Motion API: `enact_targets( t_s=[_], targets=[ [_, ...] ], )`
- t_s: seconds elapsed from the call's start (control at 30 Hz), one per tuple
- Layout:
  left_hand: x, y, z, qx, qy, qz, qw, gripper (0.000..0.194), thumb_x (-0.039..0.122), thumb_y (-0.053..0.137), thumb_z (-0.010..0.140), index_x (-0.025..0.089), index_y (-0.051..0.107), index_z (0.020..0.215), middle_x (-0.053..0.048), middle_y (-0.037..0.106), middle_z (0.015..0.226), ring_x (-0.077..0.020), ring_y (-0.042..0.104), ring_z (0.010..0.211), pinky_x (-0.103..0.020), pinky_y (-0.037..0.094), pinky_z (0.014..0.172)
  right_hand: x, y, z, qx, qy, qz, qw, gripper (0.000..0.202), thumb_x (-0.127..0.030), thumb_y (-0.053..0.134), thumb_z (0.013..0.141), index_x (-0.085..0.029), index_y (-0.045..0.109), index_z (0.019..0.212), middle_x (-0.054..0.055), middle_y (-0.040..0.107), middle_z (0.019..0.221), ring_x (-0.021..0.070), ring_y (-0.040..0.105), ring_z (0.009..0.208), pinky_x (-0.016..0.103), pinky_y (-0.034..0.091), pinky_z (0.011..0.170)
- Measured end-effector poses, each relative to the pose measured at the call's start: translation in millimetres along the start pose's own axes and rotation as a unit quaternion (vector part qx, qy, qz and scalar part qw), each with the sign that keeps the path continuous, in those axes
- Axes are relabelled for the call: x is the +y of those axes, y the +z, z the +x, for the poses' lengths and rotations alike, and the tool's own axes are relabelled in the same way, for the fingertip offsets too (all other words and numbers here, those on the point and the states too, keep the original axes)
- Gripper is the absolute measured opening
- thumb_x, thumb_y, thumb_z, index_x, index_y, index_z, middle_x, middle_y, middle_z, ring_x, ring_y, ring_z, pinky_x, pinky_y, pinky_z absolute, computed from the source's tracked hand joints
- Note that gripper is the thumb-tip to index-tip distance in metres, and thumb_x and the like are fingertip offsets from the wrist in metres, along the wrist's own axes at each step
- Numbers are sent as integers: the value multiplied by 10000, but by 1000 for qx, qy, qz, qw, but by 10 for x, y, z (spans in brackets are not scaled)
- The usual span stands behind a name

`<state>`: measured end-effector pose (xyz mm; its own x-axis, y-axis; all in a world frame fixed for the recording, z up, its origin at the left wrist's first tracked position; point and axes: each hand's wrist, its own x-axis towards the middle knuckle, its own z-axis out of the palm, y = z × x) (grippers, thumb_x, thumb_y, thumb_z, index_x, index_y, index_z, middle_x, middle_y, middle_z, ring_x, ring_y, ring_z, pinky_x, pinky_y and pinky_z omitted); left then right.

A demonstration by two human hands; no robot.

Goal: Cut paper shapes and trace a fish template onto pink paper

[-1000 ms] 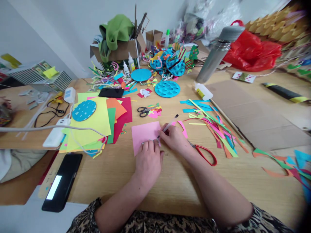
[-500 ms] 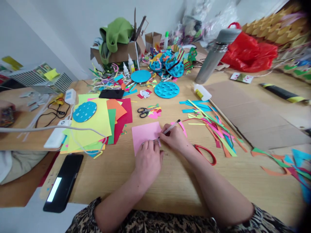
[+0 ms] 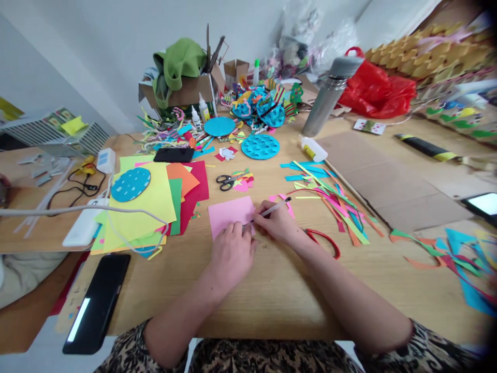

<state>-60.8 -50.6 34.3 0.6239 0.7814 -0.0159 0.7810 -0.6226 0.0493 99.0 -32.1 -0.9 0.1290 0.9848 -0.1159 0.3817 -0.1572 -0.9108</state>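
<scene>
A square of pink paper (image 3: pixel 229 212) lies on the table in front of me. My left hand (image 3: pixel 233 253) rests palm down over its lower edge, fingers stretched out and pressing on it. Something small and dark shows by those fingertips, too hidden to name. In my right hand (image 3: pixel 276 221) a pen (image 3: pixel 276 206) is pinched, tip down at the paper's right side. Red-handled scissors (image 3: pixel 324 242) lie partly behind my right forearm. Beyond the paper are black-handled scissors (image 3: pixel 225 181) beside pink and coloured paper scraps (image 3: pixel 244 182).
On the left are coloured sheets (image 3: pixel 155 207) with a blue dotted disc (image 3: pixel 131 184), a white cable and a phone (image 3: pixel 97 305). Paper strips (image 3: pixel 341 202), cardboard (image 3: pixel 388 176) and a glue bottle (image 3: pixel 313 149) lie right. A steel flask (image 3: pixel 330 98) stands behind.
My view has shifted slightly, bringing a second phone in at the right edge. Both hands stay at the pink paper; the pen has moved only a little.
</scene>
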Motion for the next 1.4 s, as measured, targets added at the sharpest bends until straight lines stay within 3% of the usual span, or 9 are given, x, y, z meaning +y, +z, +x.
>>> enact_targets(
  t_s=[0.13,0.37,0.93,1.4],
  targets=[
    [-39,1,2,9,5,-9,1000,229,277,494,916,157,648,1035,-85,563,894,-229,544,898,-354,460,736,13,25,-24,-1,14,56,998,151,-298,617,759,-199,512,711,-35,584,492,109,518,382,192,360,362],
    [-58,-3,6,12,9,-18,1000,212,245,474,921,158,650,1002,-83,561,896,-228,541,900,-357,461,735,-43,33,-72,17,15,76,997,167,-310,606,743,-206,491,681,-46,542,452,104,477,358,195,321,344],
    [-70,8,-9,10,9,-19,1000,268,227,454,928,157,626,1120,-82,564,914,-225,536,899,-358,472,746,39,79,-178,51,-52,29,997,186,-303,568,803,-239,449,676,-44,543,489,126,486,420,226,351,408],
    [-101,35,-29,0,17,-24,1000,294,194,476,907,152,609,1165,-86,570,948,-224,534,919,-352,465,767,60,102,-218,68,-53,19,996,199,-321,571,822,-233,467,677,-46,538,487,125,474,423,226,339,415]
  ],
)
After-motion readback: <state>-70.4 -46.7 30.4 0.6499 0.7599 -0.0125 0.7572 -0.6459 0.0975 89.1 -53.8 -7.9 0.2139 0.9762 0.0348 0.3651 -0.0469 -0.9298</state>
